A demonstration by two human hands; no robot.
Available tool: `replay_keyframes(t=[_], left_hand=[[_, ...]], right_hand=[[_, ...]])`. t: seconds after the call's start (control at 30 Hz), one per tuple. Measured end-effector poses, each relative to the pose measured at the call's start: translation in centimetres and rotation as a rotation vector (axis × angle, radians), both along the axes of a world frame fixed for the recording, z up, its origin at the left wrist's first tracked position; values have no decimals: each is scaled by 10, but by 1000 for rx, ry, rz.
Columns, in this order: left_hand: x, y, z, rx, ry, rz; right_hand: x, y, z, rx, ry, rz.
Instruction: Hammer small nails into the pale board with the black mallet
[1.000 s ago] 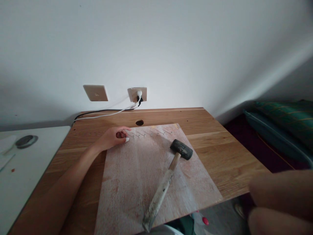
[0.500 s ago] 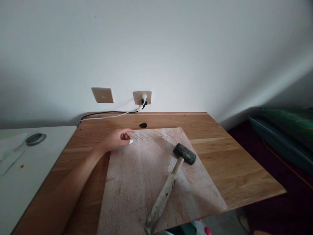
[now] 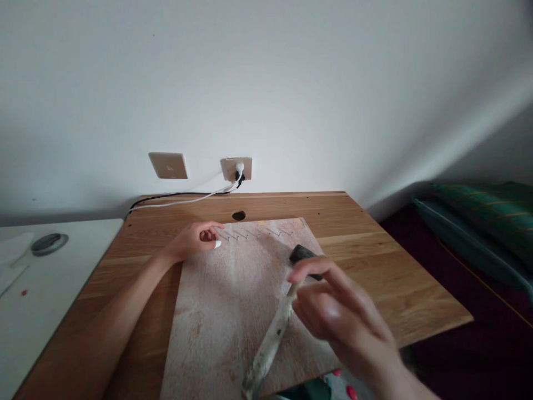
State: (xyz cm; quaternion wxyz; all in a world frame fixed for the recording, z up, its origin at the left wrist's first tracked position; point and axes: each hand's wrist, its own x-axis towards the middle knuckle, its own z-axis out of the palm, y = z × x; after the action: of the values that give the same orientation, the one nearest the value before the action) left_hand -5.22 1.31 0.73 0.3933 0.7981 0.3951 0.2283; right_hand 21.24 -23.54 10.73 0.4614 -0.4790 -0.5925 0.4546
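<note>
A worn board [image 3: 208,311] lies on the wooden desk. Along its far edge stands a row of several thin nails [image 3: 247,237]. My left hand [image 3: 195,240] rests at the board's far left corner beside the leftmost nail; thumb and forefinger are apart, the other fingers curled, and nothing shows between them. A mallet with a black head [image 3: 300,253] and a worn, paint-stained handle [image 3: 268,341] lies slantwise on the board. Over the upper handle, partly covering the head, is my right hand [image 3: 337,311], its forefinger stretched out and bent, not visibly closed round the handle.
The wooden desk [image 3: 375,261] meets the wall, with a cable hole [image 3: 239,215] near its back edge. Cables run from a socket [image 3: 236,168]. A white table [image 3: 62,289] adjoins on the left. Cushions [image 3: 478,239] lie at the right.
My right hand has come in from the lower right and is now over the mallet. My left hand stays at the board's corner. The view has shifted slightly.
</note>
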Motion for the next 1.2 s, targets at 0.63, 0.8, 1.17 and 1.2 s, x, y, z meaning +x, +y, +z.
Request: replay_keyframes(t=[0.63,0.8,1.17,1.2], left_hand=[[0,-2,1,0,-31,-11],[0,0,-2,11,-37,-21],[0,-1,1,-8,-25,-8],[0,-1,2,-7,-24,-7]], right_hand=[[-12,5,14,557,-655,50],[-15,7,17,578,-604,113],[-53,6,-30,1,725,294],[-57,5,-30,-88,848,349]])
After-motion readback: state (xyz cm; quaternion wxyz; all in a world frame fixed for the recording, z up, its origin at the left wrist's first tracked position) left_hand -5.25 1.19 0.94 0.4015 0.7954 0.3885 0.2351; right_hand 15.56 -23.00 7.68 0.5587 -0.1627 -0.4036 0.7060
